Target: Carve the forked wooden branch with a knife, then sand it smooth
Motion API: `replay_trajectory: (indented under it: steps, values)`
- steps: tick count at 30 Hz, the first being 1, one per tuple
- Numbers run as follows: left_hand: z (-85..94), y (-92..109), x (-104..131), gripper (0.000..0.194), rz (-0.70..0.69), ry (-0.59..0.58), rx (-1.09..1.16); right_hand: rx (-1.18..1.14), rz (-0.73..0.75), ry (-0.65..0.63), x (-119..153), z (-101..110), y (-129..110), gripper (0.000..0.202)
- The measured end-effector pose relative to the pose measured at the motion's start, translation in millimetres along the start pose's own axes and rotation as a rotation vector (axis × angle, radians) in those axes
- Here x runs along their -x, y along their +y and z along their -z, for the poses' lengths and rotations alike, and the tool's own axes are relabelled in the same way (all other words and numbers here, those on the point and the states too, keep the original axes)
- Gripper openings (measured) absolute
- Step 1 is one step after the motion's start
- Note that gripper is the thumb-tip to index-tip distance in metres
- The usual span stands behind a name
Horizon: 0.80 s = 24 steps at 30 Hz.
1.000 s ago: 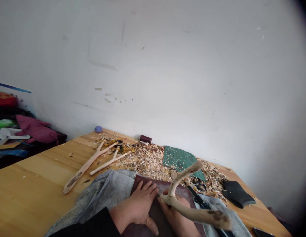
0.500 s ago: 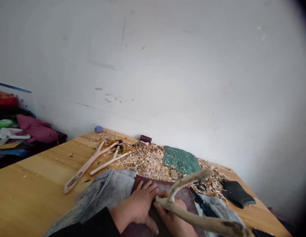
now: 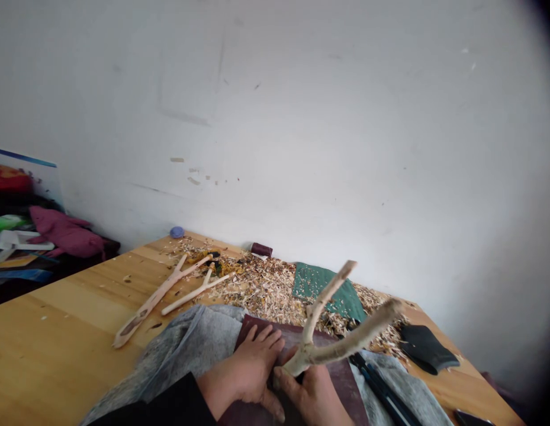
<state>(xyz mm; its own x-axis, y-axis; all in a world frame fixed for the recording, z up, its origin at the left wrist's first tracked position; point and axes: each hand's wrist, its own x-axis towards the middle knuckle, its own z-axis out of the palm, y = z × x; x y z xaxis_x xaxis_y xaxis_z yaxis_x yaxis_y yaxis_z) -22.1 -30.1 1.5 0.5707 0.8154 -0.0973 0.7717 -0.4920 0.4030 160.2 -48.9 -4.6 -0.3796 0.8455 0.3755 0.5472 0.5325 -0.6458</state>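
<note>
Matt forked branch (image 3: pixel 308 353), rough wood shavings (image 3: pixel 270 287)
The branch is bare, smoothish wood; lower left, a faintly glossy wooden tabletop (image 3: pixel 74 322) meets matt grey cloth (image 3: pixel 181 343).

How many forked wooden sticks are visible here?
3: the held stick in the right hand, and the longer stick and the shorter stick on the table, toward the left. More could be hidden.

Covered and cropped around the dark red sheet (image 3: pixel 293 332)
From here I can't see the lower end of the forked branch (image 3: pixel 308 354), wrapped by the right hand (image 3: pixel 314 390) over the sheet. The bottom edge crops the sheet and, left of it, a black sleeve (image 3: pixel 170 408). Right of the sheet, a blue-black tool (image 3: pixel 383 390) and a dark flat object (image 3: pixel 471 418) are cut off, the latter too cropped to name.
</note>
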Motion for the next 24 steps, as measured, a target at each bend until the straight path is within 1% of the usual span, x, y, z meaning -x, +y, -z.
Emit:
replay_trajectory:
  steps: [2,5,7,8,9,11,13,16,17,19,22,24]
  values:
    - [-0.1,0,1,0.124,0.0,0.012,-0.008,0.118,0.025,0.099,-1,-1,7,0.038]
    - [-1.4,0,1,0.127,-0.001,0.018,-0.011,0.413,0.04,0.205,-3,0,15,0.034]
    - [-2.3,-2,1,0.125,-0.008,0.013,-0.003,0.548,0.019,0.206,-2,2,16,0.033]
    - [-2.6,-2,0,0.124,-0.013,0.013,-0.001,0.573,0.002,0.181,-2,4,14,0.033]
    - [-2.9,-3,0,0.124,-0.017,0.015,-0.003,0.569,-0.015,0.147,-2,5,12,0.032]
    - [-3.4,-3,0,0.123,-0.015,0.018,-0.011,0.489,-0.041,0.074,-1,8,6,0.028]
    - [-3.4,-4,-1,0.123,-0.006,0.009,-0.016,0.353,-0.051,0.009,0,9,0,0.028]
    - [-2.8,-3,-1,0.122,0.001,-0.004,-0.006,0.158,-0.041,-0.035,0,6,-2,0.03]
    - [-2.7,-3,-1,0.122,0.0,-0.004,-0.002,0.125,-0.04,-0.03,0,4,-1,0.029]
    - [-3.2,-4,-1,0.123,-0.002,-0.003,0.004,0.139,-0.038,0.023,-1,2,4,0.026]
    - [-6.5,-6,-2,0.125,-0.006,0.012,-0.002,0.304,-0.021,0.132,-3,2,13,0.024]
    - [-9.1,-9,-3,0.126,-0.011,0.018,-0.009,0.406,-0.026,0.162,-3,4,17,0.023]
